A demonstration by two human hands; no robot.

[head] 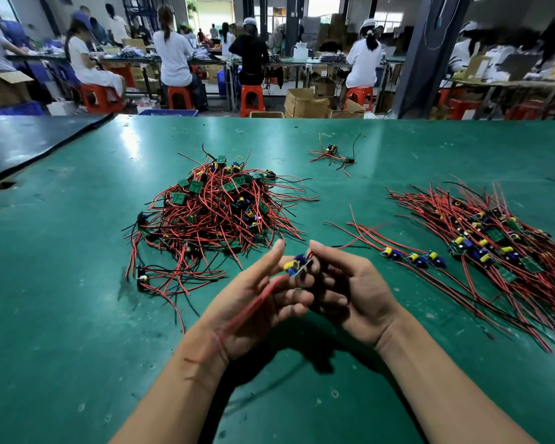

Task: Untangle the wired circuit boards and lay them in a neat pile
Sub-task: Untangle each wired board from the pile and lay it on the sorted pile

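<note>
A small circuit board [297,265] with yellow and blue parts is held above the green table between both hands. My left hand [257,302] lies palm up, its fingers curled under the board, and the board's blurred red wires run across that palm. My right hand [346,286] pinches the board's right end. A tangled heap of boards with red and black wires [212,213] lies beyond the left hand. A combed-out pile of boards [487,245] lies at the right, with three boards in a row [414,256] beside it.
A small separate clump of wired boards [332,153] lies farther back on the green table [77,315]. A dark mat [29,142] covers the table's far left. Seated workers on red stools and cardboard boxes fill the room behind.
</note>
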